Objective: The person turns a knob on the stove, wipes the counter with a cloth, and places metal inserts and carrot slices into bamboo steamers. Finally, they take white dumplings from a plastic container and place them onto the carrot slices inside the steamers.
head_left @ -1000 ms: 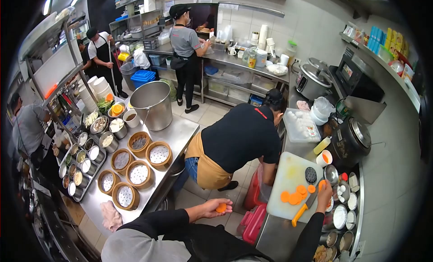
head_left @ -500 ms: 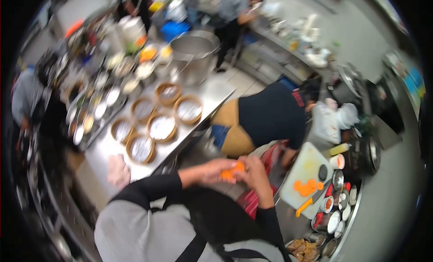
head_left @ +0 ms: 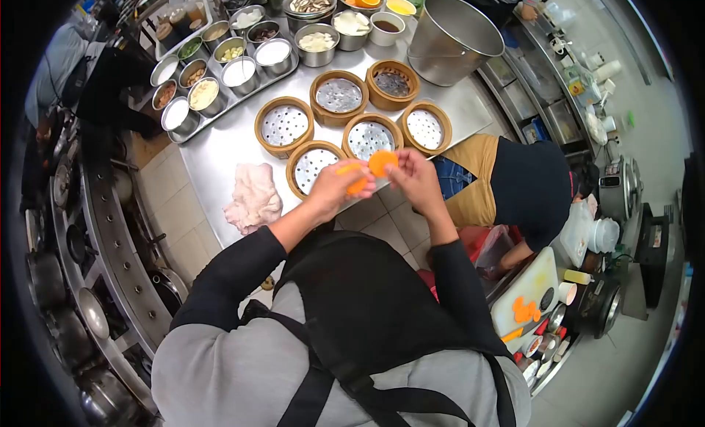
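My left hand (head_left: 332, 188) is closed on several orange carrot slices (head_left: 357, 186), held just past the table's near edge. Between the fingertips of my right hand (head_left: 413, 179) is a single round carrot slice (head_left: 382, 163), close beside the left hand's stack. Beyond my hands stand several round bamboo steamers (head_left: 284, 126), lined with perforated white or silvery sheets. The front steamer (head_left: 311, 168) is partly hidden by my left hand. No carrot shows inside the steamers.
A crumpled cloth (head_left: 253, 197) lies on the steel table (head_left: 209, 159). Ingredient bowls (head_left: 239, 72) and a large metal pot (head_left: 452, 41) stand behind. To the right a co-worker (head_left: 525, 177) bends near a cutting board (head_left: 530, 280) with carrot slices and a yellow-handled knife (head_left: 512, 334).
My body and view have turned toward the steamers, bringing both hands up to the table edge. The carrot, earlier bunched between both hands, is now split, one slice being in my right fingers.
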Motion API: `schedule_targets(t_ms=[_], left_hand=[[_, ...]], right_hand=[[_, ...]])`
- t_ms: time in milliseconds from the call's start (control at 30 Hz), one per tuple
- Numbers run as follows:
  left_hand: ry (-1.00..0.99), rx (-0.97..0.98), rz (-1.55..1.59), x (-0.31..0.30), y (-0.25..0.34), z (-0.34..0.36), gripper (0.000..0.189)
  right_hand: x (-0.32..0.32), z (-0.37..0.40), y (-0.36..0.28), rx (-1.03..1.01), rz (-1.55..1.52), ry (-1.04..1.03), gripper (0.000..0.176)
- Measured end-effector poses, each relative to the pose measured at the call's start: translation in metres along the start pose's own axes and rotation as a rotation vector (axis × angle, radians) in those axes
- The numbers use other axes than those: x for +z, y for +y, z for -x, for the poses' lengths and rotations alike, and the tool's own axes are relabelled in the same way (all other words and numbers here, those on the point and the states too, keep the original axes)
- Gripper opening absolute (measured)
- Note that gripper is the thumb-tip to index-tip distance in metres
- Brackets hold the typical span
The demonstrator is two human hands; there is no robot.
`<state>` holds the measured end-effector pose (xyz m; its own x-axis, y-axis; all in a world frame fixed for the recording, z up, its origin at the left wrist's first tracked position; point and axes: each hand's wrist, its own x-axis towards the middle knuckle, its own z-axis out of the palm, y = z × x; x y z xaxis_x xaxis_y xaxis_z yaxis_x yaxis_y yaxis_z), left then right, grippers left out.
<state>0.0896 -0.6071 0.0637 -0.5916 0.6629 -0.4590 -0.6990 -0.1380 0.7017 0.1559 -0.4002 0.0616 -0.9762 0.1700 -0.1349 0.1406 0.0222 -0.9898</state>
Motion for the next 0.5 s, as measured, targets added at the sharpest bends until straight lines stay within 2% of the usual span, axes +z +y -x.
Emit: schedule_targets(t_ms=[33,100,167,200,233,300,333,433,467,500], left_hand=[[0.000,-0.001,0.016,-0.011,0.006,0.002,0.035],[0.039,0.112,0.198,-0.033,0.021,0.006,0.033],[0.041,0.123,0.140,-0.047,0.028,0.011,0.032],[0.047,0.134,0.088,-0.050,0.028,0.012,0.030],[0.049,0.132,0.103,-0.052,0.025,0.010,0.030],[0.091,0.136,0.025,-0.057,0.022,0.005,0.030],[0.095,0.141,0.030,-0.057,0.022,0.003,0.030],[0.088,0.139,0.026,-0.053,0.014,-0.003,0.029],[0.077,0.172,-0.023,-0.054,0.013,-0.008,0.028],[0.065,0.206,-0.072,-0.054,0.013,-0.013,0.028]], right_hand=[[0.001,-0.021,0.000,-0.031,0.035,0.041,0.026],[0.004,-0.049,-0.002,0.032,0.099,0.116,0.025],[0.008,-0.065,0.000,0.096,0.574,0.078,0.021],[0.012,-0.068,0.004,-0.184,0.838,0.177,0.016],[0.013,-0.069,0.007,-0.179,0.849,0.166,0.016],[0.016,-0.077,0.009,-0.310,0.775,0.341,0.015],[0.017,-0.084,0.009,-0.314,0.777,0.333,0.015],[0.013,-0.104,0.012,-0.583,1.019,0.233,0.022],[0.014,-0.115,0.014,-0.678,1.003,0.233,0.026],[0.009,-0.125,0.017,-0.675,1.007,0.232,0.026]])
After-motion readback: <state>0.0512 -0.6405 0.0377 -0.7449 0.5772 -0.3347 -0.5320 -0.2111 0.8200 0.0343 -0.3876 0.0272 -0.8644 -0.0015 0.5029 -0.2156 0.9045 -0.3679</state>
